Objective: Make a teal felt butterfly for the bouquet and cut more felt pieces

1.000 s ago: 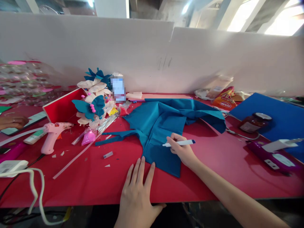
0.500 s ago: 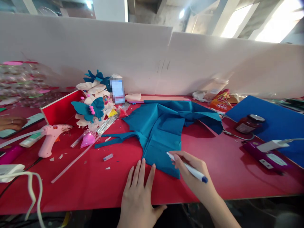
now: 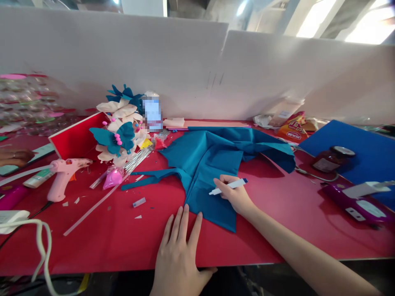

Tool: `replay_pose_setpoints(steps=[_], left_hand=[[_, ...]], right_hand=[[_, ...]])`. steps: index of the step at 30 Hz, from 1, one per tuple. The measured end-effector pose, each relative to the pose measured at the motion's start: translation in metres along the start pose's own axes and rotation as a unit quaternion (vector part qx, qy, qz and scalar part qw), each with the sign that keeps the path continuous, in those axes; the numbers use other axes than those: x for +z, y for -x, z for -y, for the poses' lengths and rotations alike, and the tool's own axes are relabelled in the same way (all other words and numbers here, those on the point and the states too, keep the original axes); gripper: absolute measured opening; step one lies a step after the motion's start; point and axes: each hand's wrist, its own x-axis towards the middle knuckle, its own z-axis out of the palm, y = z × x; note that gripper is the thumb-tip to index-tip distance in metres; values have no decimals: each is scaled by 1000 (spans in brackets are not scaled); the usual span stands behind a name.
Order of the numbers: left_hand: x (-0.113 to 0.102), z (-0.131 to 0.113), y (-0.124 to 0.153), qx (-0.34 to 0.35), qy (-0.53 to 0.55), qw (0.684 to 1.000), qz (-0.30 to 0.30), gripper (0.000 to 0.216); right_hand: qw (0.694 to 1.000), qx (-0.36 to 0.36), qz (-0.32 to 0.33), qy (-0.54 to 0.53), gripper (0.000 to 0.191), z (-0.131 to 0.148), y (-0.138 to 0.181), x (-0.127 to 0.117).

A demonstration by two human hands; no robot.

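Red table, lower frame: my right hand pinches a marker; my left hand, fingers spread, barely meets teal fabric, so it could slip.

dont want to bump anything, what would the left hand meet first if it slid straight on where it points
The cloth, most likely: the fingertips of the left hand are right at its near edge, though whether they touch it is hard to tell.
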Motion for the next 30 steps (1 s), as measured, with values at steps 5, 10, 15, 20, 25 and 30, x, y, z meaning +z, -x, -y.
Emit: replay_pose_setpoints(steps=[5,10,15,20,25,30], left_hand=[[-1,4,0,17,-11,1000,13,93],[-2,3,0,16,-13,1000,17,92],[-2,3,0,16,-14,1000,16,91],[-1,4,0,18,-19,1000,15,91],[0,4,0,16,-22,1000,14,90],[-2,4,1,34,-40,999,8,95]], right_hand=[[1000,-2,-24,16,38,-2,1,-3],[999,-12,-27,38,36,-2,1,-2],[997,-21,-25,70,35,4,2,-1],[993,-34,-27,105,32,7,3,-1],[994,-35,-14,103,31,6,4,0],[1000,-3,-23,-14,36,5,1,-2]])
